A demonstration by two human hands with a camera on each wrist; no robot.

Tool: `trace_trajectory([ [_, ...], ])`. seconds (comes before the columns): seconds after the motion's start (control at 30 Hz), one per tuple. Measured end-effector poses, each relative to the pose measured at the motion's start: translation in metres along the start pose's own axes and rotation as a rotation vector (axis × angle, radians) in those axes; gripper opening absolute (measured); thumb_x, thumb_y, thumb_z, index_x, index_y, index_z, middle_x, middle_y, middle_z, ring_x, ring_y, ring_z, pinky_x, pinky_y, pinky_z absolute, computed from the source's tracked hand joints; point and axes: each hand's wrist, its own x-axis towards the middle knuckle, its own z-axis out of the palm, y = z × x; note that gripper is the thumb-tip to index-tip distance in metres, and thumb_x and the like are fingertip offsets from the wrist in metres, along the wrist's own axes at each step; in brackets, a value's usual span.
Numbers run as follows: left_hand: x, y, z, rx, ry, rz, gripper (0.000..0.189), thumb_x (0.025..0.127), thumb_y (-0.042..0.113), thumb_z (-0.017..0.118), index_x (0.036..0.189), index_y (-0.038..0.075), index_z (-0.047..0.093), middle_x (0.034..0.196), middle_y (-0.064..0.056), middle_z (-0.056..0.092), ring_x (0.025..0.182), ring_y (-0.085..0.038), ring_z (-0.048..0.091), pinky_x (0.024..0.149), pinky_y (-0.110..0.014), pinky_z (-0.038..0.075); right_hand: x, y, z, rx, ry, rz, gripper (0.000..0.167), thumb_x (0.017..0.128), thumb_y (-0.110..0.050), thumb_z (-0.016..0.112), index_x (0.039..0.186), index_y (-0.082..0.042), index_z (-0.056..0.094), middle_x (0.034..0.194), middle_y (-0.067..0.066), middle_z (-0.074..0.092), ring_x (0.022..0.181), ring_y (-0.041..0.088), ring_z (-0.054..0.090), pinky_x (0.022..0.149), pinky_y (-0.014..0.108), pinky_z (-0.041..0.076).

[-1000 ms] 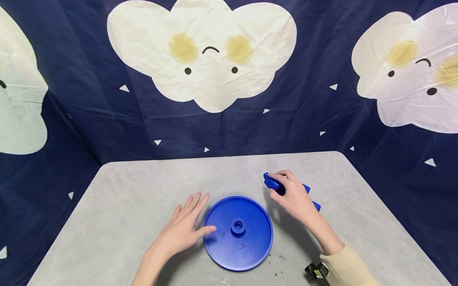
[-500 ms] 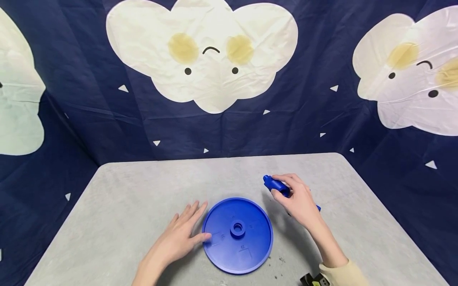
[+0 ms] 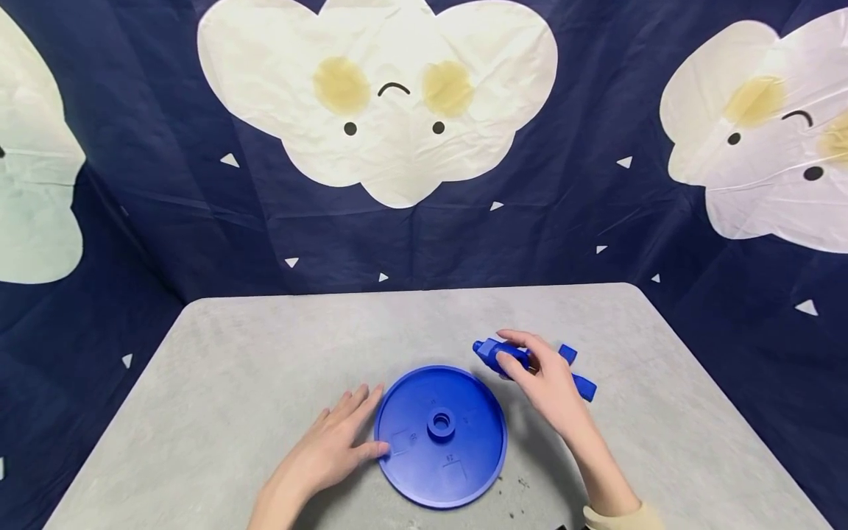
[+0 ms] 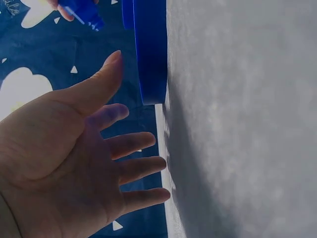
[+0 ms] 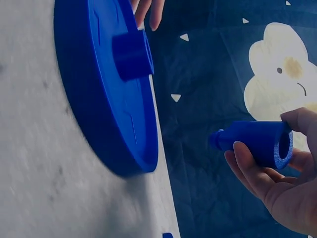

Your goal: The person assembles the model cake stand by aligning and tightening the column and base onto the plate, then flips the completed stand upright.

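A round blue plastic disc with a raised rim and a hollow central hub lies on the grey table. My left hand is at its left edge, fingers spread; in the left wrist view its palm shows and nothing is held. Beyond the disc's upper right, my right hand grips a blue plastic piece between thumb and fingers. In the right wrist view this piece is held off the table, with a narrow knob at one end and a round hole at the other.
Other blue parts, one nearer the back and one bar-like, lie right of my right hand, partly hidden by it. Dark crumbs dot the table beside the disc. A navy cloud-print curtain hangs behind.
My right hand has moved the blue piece slightly down and left, turning it, away from the parts on the right. My left hand has slid slightly down along the disc's edge.
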Motion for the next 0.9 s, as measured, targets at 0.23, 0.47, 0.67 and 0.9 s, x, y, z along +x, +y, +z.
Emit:
trace_trajectory([
  [0.23, 0.001, 0.002, 0.003, 0.002, -0.015, -0.006, 0.083, 0.088, 0.045, 0.077, 0.158, 0.014, 0.042, 0.163, -0.026, 0.037, 0.153, -0.052, 0.028, 0.119, -0.076, 0.022, -0.006, -0.003, 0.010, 0.150, -0.028, 0.035, 0.039, 0.101, -0.043, 0.064, 0.136, -0.025, 0.064, 0.134, 0.004, 0.068, 0.095, 0.027, 0.078, 0.083, 0.029, 0.063],
  [0.47, -0.001, 0.001, 0.003, 0.014, -0.019, -0.014, 0.083, 0.087, 0.042, 0.079, 0.156, 0.013, 0.045, 0.162, -0.026, 0.038, 0.154, -0.051, 0.027, 0.120, -0.075, 0.022, -0.008, -0.005, 0.020, 0.275, -0.069, 0.039, 0.034, 0.105, -0.040, 0.058, 0.134, -0.024, 0.064, 0.139, 0.010, 0.063, 0.097, 0.025, 0.077, 0.084, 0.032, 0.065],
  [0.67, 0.000, 0.001, 0.004, 0.027, -0.037, -0.017, 0.081, 0.088, 0.043, 0.078, 0.156, 0.013, 0.046, 0.163, -0.026, 0.038, 0.154, -0.050, 0.026, 0.120, -0.075, 0.022, -0.008, -0.003, 0.029, 0.325, -0.090, -0.025, 0.032, 0.109, -0.031, 0.052, 0.129, -0.012, 0.067, 0.135, 0.014, 0.063, 0.103, 0.017, 0.073, 0.082, 0.028, 0.065],
  [0.9, 0.001, 0.001, 0.003, 0.044, -0.049, -0.021, 0.081, 0.088, 0.045, 0.077, 0.156, 0.013, 0.046, 0.163, -0.025, 0.038, 0.154, -0.050, 0.027, 0.119, -0.076, 0.023, -0.008, -0.006, 0.030, 0.296, -0.129, 0.052, 0.030, 0.099, -0.036, 0.069, 0.125, -0.020, 0.068, 0.122, 0.007, 0.071, 0.099, 0.021, 0.074, 0.084, 0.026, 0.062],
])
